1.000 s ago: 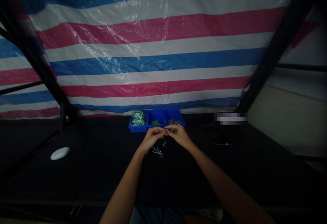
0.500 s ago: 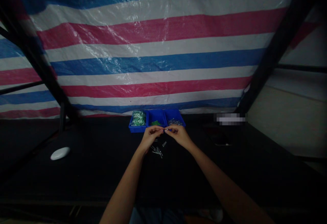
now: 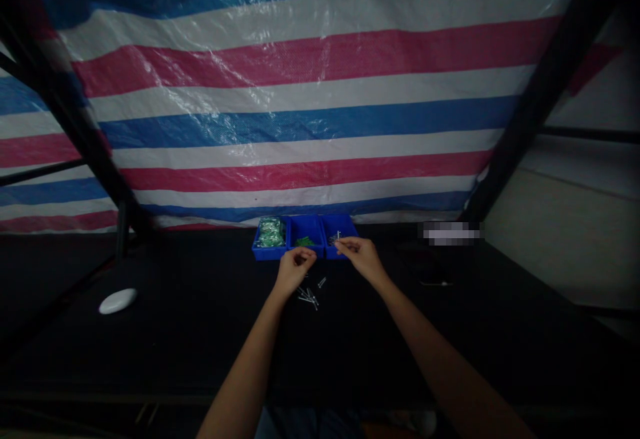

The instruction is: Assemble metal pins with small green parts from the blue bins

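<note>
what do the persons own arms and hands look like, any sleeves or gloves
Both are bare: the left hand and right hand wear no gloves, and the left forearm and right forearm show no sleeves. They are slender, tapering to the wrists. No watch or bracelet shows, though the light is dim.

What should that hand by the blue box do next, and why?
Probably the right hand should let go of the thin silver pin it seems to pinch. It is right above the right compartment of the blue plastic tray, where similar silver pins already lie.
</note>
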`<state>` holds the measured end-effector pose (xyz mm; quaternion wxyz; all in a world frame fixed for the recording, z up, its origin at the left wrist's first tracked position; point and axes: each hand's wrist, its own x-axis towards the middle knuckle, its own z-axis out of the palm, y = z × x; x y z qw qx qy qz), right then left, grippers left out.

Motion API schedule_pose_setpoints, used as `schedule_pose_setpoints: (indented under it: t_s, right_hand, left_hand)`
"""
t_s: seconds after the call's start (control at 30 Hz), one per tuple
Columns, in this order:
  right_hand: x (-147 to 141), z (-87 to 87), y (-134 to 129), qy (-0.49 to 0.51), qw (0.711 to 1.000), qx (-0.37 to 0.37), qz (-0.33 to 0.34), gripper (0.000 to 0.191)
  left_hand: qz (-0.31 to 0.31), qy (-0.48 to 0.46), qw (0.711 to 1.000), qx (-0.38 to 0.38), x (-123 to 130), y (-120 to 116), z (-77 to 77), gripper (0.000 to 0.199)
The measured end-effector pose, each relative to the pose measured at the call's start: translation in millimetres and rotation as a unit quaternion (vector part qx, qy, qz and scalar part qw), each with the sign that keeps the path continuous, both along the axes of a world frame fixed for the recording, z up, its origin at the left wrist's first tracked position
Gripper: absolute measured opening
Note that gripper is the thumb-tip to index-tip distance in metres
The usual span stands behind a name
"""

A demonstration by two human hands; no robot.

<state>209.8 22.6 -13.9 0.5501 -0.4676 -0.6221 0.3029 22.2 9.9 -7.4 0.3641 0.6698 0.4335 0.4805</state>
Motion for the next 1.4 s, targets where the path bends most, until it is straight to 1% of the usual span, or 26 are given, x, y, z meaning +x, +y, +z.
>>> schedule_pose_setpoints:
  t_s: [0.1, 0.17, 0.27, 0.37, 0.5, 0.6, 0.67, 0.73, 0.8, 0.9, 1.0, 1.13, 1.4]
  right_hand:
    - [4, -1.1, 2, 0.040, 0.999, -0.015, -0.010, 0.035]
    - [5, 0.4, 1, 0.057, 0.998, -0.024, -0.021, 0.037]
    - [6, 4.9, -2, 0.071, 0.995, -0.053, -0.040, 0.042]
    - [8, 9.3, -4, 0.085, 0.993, -0.075, -0.039, 0.045]
    - [10, 11.8, -4, 0.095, 0.991, -0.088, -0.030, 0.045]
    - [9, 11.0, -3, 0.089, 0.992, -0.091, -0.019, 0.044]
    - [6, 9.7, -3, 0.063, 0.995, -0.074, 0.003, 0.041]
    - [0, 8.4, -7, -0.003, 0.999, -0.040, 0.032, 0.035]
    - [-7, 7.4, -13, -0.106, 0.992, -0.006, 0.065, 0.028]
    - [-15, 6.8, -24, -0.254, 0.959, 0.019, 0.121, 0.022]
    - [-18, 6.7, -30, -0.333, 0.930, 0.039, 0.152, 0.020]
    - [-15, 6.4, -31, -0.365, 0.915, 0.041, 0.165, 0.018]
    - [-12, 7.6, -29, -0.377, 0.908, 0.039, 0.180, 0.013]
  left_hand:
    - [0.014, 0.134, 0.990, 0.048, 0, -5, -3.5, 0.019]
    - [0.006, 0.194, 0.979, 0.062, 0, -8, -3.7, 0.017]
    - [-0.007, 0.227, 0.972, 0.068, 0, -11, -2.4, 0.017]
    - [-0.011, 0.225, 0.972, 0.066, 0, -11, -1.4, 0.017]
    - [-0.010, 0.183, 0.981, 0.059, 2, -8, -2.8, 0.019]
    - [-0.008, 0.114, 0.993, 0.041, 2, -4, -4.1, 0.021]
    - [-0.012, 0.058, 0.998, 0.025, 2, 0, -4.1, 0.023]
    - [-0.011, 0.004, 1.000, 0.010, 1, 3, -3.2, 0.023]
    - [0.004, -0.042, 0.999, -0.004, -1, 5, -1.5, 0.023]
    - [0.035, -0.097, 0.994, -0.030, -3, 7, 1.8, 0.023]
    - [0.066, -0.131, 0.988, -0.053, -5, 6, 5.4, 0.023]
    - [0.087, -0.150, 0.983, -0.067, -6, 4, 8.9, 0.025]
    - [0.082, -0.157, 0.982, -0.069, -5, 3, 10.0, 0.025]
